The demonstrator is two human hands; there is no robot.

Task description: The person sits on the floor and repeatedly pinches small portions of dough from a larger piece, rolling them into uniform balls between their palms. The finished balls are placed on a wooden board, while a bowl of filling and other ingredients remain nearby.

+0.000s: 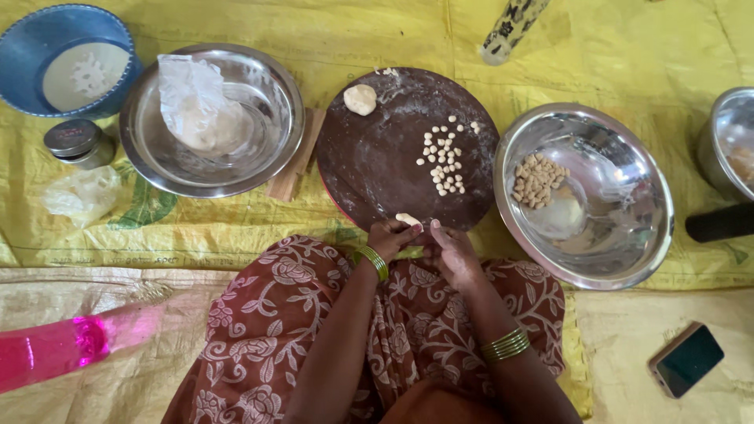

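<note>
- We see the left hand (390, 238) at the near edge of the round dark board (377, 169), its fingers curled around a small pale piece of dough (408, 219) that pokes out just above the fingertips
- The dough piece sits between thumb and forefinger of that hand, touching the board's near rim or just over it; we cannot tell which
- The right hand (452, 253) lies just beside the left, fingers bent inward, its fingertips close against the left hand's; we cannot tell whether it grips anything
- A green sliver (409, 253) shows between the two hands, below the dough; what it is we cannot make out
- On the board, well apart from the hands, a scatter of small dough pellets (444, 161) lies right of centre, and a flattened dough ball (360, 99) rests near the far edge
- To the right of the board stands a steel bowl (620, 243) holding a heap of more pellets (538, 180)
- To the left stands another steel bowl (267, 86) with a crumpled plastic bag (192, 106) in it
- Further left are a blue sieve (35, 47) and a small lidded jar (78, 143)
- A phone (686, 360) lies on the mat at lower right
- Everything rests on a yellow sheet (628, 47)
</note>
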